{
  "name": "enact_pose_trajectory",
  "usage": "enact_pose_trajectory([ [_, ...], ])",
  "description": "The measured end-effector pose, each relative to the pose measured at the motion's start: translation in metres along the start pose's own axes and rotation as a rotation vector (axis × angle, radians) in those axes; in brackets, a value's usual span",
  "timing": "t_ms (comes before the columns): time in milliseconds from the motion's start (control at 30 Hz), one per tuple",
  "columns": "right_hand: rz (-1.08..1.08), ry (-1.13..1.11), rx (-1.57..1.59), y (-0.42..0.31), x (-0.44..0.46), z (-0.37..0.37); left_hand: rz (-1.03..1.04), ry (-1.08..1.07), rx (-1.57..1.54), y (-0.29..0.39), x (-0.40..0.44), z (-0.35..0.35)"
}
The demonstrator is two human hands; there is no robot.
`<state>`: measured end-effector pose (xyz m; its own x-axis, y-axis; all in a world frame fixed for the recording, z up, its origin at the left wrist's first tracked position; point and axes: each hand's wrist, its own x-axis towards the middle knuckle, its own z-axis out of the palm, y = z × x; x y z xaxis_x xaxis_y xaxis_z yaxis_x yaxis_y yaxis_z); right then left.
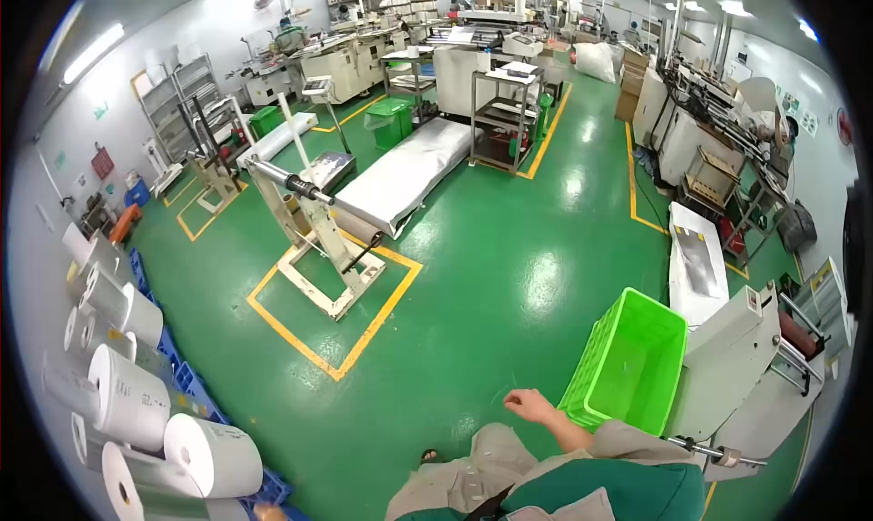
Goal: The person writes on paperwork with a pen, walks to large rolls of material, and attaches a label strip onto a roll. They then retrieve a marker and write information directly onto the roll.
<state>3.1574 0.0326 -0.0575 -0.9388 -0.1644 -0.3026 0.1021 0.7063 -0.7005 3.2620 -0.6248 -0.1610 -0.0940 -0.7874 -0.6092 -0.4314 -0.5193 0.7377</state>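
Note:
My right hand (529, 405) is in front of my lap, over the green floor, with its fingers curled together. A faint thin strand shows by its fingertips, too fine to name. Just right of that forearm is a bright green plastic crate (627, 366), tilted in view, with nothing visible inside. Only a small part of my left hand (269, 512) appears at the bottom edge, near the rolls of film; its fingers are hidden. Beside it, a large white film roll (214, 457) rests on blue plastic pallets (195, 389).
More rolls (127, 394) line the left wall. A roll stand (318, 239) occupies a yellow-marked floor square. Behind it lies a white-covered platform (409, 175). A machine (737, 385) with a protruding shaft stands at right. A person (784, 139) is at the far right.

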Motion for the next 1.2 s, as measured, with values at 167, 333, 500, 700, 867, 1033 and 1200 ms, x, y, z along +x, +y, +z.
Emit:
enact_pose_trajectory([
  [167,0.451,0.196,0.113,0.143,-0.006,-0.02,0.754,-0.688,0.573,0.02,-0.052,0.455],
  [333,0.967,0.026,0.186,0.261,-0.004,-0.079,1.44,-1.532,0.603,0.017,-0.475,0.648],
  [500,1.152,0.178,0.51,0.31,0.087,-0.154,1.061,-1.516,1.232,-0.036,-0.452,0.75],
  [700,0.733,0.404,0.487,0.424,0.278,-0.274,0.278,-0.274,1.433,-0.042,-0.329,0.774],
  [867,0.647,0.538,1.088,0.457,0.42,-0.407,0.179,-0.24,1.539,-0.023,-0.359,0.927],
  [1033,0.883,0.54,0.451,0.446,0.488,-0.529,0.734,-0.905,1.747,-0.015,-0.537,1.231],
  [1200,1.091,0.583,0.546,0.496,0.587,-0.62,1.156,-1.35,0.734,0.057,-0.786,1.544],
])
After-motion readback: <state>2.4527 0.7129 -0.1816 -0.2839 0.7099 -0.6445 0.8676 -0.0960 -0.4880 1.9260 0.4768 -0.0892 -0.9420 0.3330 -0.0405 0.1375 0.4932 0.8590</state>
